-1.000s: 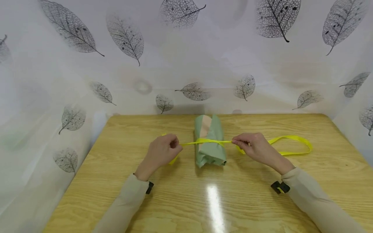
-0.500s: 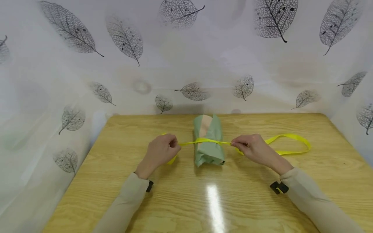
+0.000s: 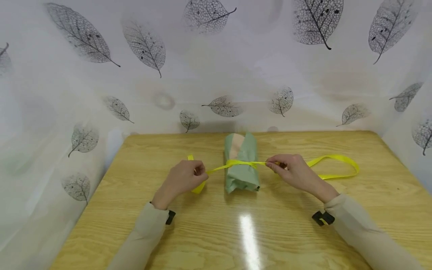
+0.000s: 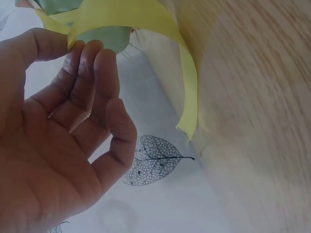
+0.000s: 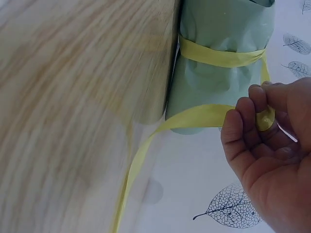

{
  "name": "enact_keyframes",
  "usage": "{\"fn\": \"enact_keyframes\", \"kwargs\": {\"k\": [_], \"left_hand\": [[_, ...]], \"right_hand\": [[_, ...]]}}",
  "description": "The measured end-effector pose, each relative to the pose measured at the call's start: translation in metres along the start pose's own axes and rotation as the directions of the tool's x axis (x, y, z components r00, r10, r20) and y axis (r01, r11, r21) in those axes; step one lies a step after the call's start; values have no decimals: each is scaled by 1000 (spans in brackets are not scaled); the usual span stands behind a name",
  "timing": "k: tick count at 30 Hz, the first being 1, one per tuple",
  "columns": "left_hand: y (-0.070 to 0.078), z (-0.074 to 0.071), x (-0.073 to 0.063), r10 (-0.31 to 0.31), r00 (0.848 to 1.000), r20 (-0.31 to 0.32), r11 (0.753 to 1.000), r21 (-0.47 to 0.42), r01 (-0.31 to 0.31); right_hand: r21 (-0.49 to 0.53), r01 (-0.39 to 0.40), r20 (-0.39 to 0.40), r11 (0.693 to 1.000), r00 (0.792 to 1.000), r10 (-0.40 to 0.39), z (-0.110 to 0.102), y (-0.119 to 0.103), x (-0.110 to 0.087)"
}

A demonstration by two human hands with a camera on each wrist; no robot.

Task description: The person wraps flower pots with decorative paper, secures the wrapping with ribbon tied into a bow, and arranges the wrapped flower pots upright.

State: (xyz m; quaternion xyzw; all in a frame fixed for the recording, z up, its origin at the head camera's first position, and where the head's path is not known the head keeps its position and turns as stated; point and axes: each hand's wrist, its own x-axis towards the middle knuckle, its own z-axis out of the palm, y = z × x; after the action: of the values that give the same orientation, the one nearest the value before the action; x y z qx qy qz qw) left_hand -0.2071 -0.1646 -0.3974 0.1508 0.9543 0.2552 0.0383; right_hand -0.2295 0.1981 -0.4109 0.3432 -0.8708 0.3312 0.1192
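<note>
A bundle wrapped in green paper [image 3: 242, 178], with a pinkish strip along its top, lies on the table. Around its middle runs a yellow ribbon [image 3: 236, 162], crossed or knotted on top; which of the two I cannot tell. On the left, my left hand [image 3: 183, 178] pinches one end of the ribbon between thumb and fingertips, and a free tail [image 4: 188, 92] hangs down past the fingers. My right hand [image 3: 293, 170] pinches the other side just right of the bundle. In the right wrist view the ribbon [image 5: 221, 57] lies flat against the green paper.
A long loop of loose ribbon [image 3: 351, 161] spreads on the table to the right of my right hand. The wooden table [image 3: 287, 240] ends at the back against a white cloth [image 3: 249, 75] printed with dark leaves. Black straps [image 3: 323, 217] circle both wrists.
My left hand has moved slightly down and left, so its stretch of ribbon slopes lower. The ribbon over the bundle looks more tightly gathered. My right hand has barely moved.
</note>
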Motion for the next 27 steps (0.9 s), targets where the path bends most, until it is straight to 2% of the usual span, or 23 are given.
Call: {"fn": "enact_keyframes", "kwargs": {"k": [4, 10, 19, 24, 27], "left_hand": [[3, -2, -2, -8, 1000, 9, 1000, -9, 8], [7, -5, -2, 15, 1000, -7, 999, -37, -15], [9, -3, 1, 18, 1000, 9, 999, -33, -18], [16, 0, 4, 49, 998, 25, 997, -63, -47], [23, 4, 8, 91, 995, 37, 992, -94, -87]], "right_hand": [[17, -10, -14, 1000, 1000, 10, 2, -1, 0], [42, -21, -33, 999, 999, 22, 6, -2, 1], [83, -98, 34, 992, 995, 95, 13, -13, 9], [101, -56, 43, 993, 998, 51, 16, -19, 17], [90, -39, 42, 995, 998, 35, 19, -19, 20]]}}
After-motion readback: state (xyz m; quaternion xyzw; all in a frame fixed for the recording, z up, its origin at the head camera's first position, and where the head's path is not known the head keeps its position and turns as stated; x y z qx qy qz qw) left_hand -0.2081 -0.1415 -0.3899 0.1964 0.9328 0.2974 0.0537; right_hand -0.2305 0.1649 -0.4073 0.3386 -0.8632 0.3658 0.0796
